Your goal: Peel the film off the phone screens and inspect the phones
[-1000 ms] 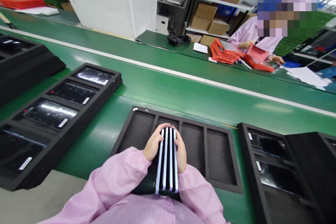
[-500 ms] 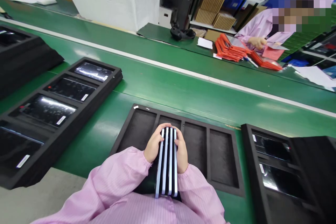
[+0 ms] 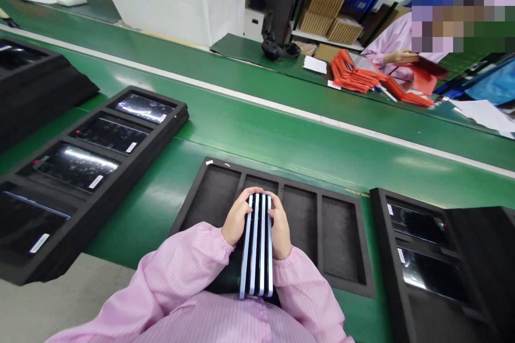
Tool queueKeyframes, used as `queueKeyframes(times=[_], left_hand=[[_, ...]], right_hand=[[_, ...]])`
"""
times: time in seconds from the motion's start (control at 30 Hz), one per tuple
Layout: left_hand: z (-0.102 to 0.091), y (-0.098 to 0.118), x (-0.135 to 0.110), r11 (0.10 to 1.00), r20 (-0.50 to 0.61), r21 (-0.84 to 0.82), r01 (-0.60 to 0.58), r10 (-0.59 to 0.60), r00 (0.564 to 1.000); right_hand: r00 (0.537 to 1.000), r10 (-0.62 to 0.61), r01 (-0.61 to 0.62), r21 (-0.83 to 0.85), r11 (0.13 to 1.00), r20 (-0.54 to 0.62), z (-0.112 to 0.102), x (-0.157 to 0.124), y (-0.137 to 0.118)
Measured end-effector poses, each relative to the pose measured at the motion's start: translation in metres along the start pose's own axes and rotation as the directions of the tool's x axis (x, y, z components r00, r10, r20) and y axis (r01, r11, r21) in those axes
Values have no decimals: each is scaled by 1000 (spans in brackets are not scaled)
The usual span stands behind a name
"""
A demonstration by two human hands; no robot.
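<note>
Pressed between my two hands is a stack of smartphones, several of them on edge side by side, with pale blue frames facing up. My left hand is closed around the stack's left side, thumb on top. From the right side my right hand grips it the same way, fingertips meeting at the far end. Under and beyond the hands lies a black foam tray with bare compartments; my hands and sleeves hide part of it.
At left, another foam tray holds dark-screened phones with white labels, beside stacked foam trays. To the right stands a tray with two phones. Across the green bench, a co-worker's hand is near orange pouches.
My hands and the phone stack stay nearly where they were. Across the bench, the co-worker's hands have shifted and now hold a dark flat object.
</note>
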State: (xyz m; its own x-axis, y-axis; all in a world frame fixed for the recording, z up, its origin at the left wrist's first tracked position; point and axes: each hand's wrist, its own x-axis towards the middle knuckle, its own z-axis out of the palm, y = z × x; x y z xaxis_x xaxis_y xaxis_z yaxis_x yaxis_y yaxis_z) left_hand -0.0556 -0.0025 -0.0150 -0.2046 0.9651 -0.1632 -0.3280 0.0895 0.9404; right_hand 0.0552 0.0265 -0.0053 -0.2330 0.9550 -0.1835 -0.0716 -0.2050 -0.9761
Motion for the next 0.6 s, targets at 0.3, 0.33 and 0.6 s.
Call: queueKeyframes(times=[0.3,0.33,0.6], left_hand=[[-1,-3,1,998,-4,-57,-5,4,1000],[-1,-4,1,998,-5,-61,-3,3,1000],[8,-11,-2,990,-116,-139,-20,4,993]], right_hand=[[1000,-19,18,12,1000,16,-1,-2,0],[1000,-21,21,3,1000,19,-1,-2,0],[997,74,-79,267,961,26,8,-11,12]])
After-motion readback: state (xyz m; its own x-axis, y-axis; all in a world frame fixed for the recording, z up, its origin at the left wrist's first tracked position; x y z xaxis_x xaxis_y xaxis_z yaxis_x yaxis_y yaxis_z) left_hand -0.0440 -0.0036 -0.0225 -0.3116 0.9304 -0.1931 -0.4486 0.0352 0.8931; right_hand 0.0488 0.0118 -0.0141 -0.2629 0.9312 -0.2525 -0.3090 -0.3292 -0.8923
